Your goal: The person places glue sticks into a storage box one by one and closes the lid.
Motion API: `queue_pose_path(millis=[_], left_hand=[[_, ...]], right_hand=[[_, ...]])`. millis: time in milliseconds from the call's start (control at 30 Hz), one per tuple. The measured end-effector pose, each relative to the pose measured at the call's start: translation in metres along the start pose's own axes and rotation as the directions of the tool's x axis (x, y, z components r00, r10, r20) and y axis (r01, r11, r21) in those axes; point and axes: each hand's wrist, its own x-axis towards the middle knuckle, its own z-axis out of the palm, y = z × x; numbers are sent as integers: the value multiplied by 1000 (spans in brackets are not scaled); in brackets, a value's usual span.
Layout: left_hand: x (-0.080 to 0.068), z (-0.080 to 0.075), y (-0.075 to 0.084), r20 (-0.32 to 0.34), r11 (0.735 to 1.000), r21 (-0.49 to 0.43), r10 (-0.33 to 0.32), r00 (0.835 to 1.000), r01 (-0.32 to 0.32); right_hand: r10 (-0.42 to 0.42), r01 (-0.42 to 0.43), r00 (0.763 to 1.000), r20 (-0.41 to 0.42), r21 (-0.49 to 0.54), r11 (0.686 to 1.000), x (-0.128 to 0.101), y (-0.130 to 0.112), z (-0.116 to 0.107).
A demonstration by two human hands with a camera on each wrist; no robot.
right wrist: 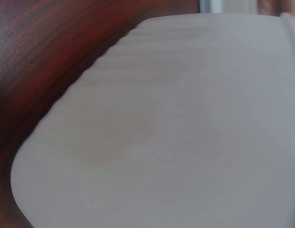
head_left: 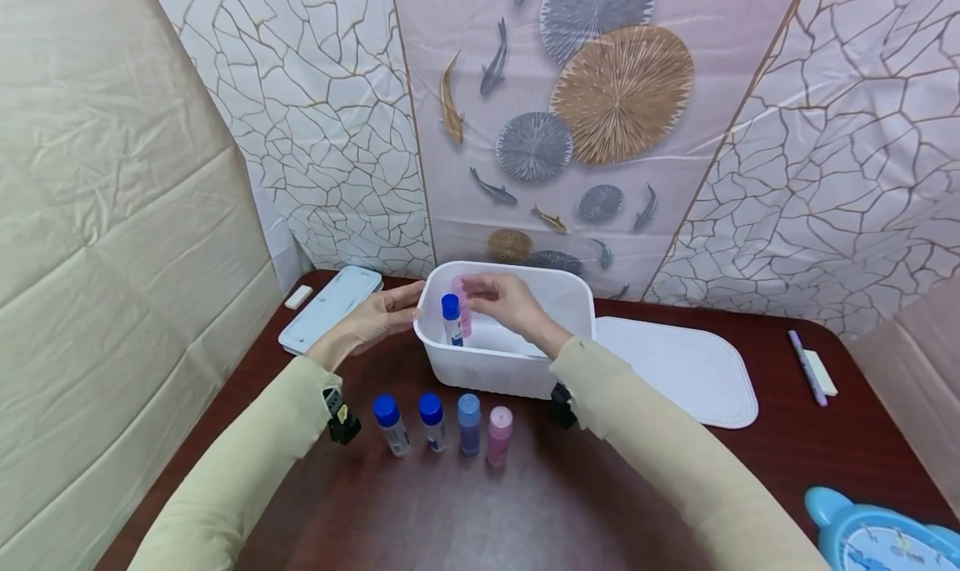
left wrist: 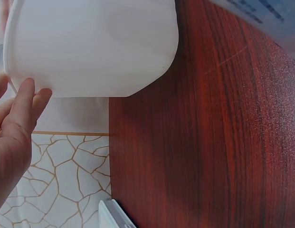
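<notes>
A white plastic bin [head_left: 495, 375] stands near the back of the dark table. Inside its left end are a blue-capped glue stick [head_left: 452, 317] and a translucent pink glue stick [head_left: 466, 321], both upright. Reaching into the bin, my right hand [head_left: 510, 300] holds the pink one near its top, fingers partly covering it. My left hand [head_left: 378, 317] touches the bin's left rim with fairly straight fingers, also seen in the left wrist view against the bin wall [left wrist: 95, 47]. In the right wrist view the bin's side [right wrist: 161, 123] fills most of the picture and the fingers are hidden.
In front of the bin stand two blue-capped glue sticks [head_left: 433, 421], a light-blue one [head_left: 468, 425] and a pink one [head_left: 498, 436]. A white lid [head_left: 675, 371] lies at right, with a purple pen [head_left: 808, 369] beyond. A pale case [head_left: 330, 308], an eraser [head_left: 298, 297] and a blue clock [head_left: 885, 538] are also there.
</notes>
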Motion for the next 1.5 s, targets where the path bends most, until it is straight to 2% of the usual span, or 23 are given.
queue_pose_path(millis=[133, 267, 433, 633, 767, 900, 1200, 1500], left_hand=[[0, 0, 0, -2, 1000, 4, 6, 1000, -6], [-1, 0, 2, -8, 1000, 11, 2, 1000, -2], [-1, -1, 4, -17, 1000, 19, -4, 1000, 5], [0, 0, 4, -25, 1000, 16, -15, 1000, 15], [-1, 0, 3, -31, 1000, 16, -21, 999, 21], [0, 0, 1, -26, 1000, 5, -18, 1000, 18], [-1, 0, -1, -28, 1000, 7, -18, 999, 18], [-1, 2, -1, -29, 1000, 7, -16, 999, 16]], right_hand=[[-86, 88, 995, -59, 26, 996, -21, -10, -14], [-128, 132, 990, -54, 87, 987, -51, -17, -22], [-155, 142, 986, 63, 178, 974, -89, -15, -22], [-204, 126, 950, 235, 308, 943, -116, 8, -15], [-231, 100, 923, 309, 387, 916, -122, 22, -9], [-238, 83, 903, 359, 399, 913, -124, 27, -5], [-240, 105, 896, 373, 349, 931, -124, 32, 0], [-245, 130, 901, 359, 315, 940, -125, 38, 3]])
